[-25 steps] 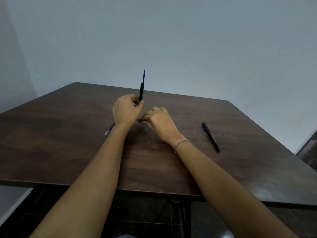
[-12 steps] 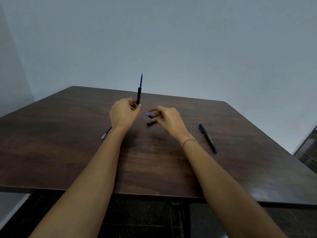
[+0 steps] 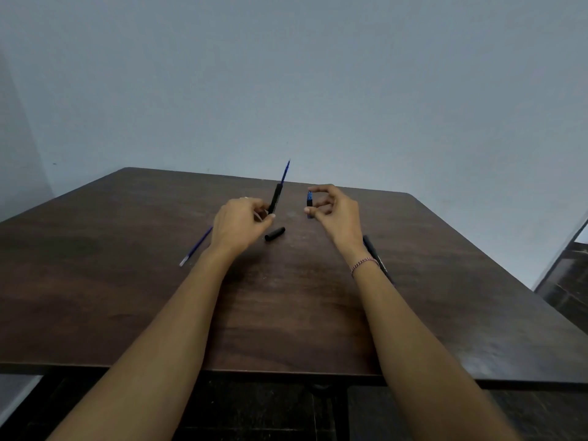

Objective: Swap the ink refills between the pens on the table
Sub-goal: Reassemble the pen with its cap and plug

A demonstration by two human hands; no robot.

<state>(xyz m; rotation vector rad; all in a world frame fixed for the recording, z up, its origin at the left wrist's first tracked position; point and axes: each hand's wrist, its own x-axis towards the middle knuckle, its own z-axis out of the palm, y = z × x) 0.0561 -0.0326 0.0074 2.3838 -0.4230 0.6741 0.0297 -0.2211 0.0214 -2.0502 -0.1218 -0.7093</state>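
Left hand (image 3: 238, 226) grips barrel (image 3: 275, 198) | right hand (image 3: 337, 214) pinches tip (image 3: 309, 202) | inside table (image 3: 127, 281) edges

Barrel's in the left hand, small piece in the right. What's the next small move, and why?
Probably slide the small blue piece pinched in the right hand over the blue refill protruding from the black barrel that the left hand grips: the refill looks seated, its end uncovered.

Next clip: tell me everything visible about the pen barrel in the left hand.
The pen barrel is a slim black tube, plastic by its look, held nearly upright, leaning slightly right, above the table. The left hand pinches its lower end. A thin blue refill sticks out of its top end. Nothing else touches it.
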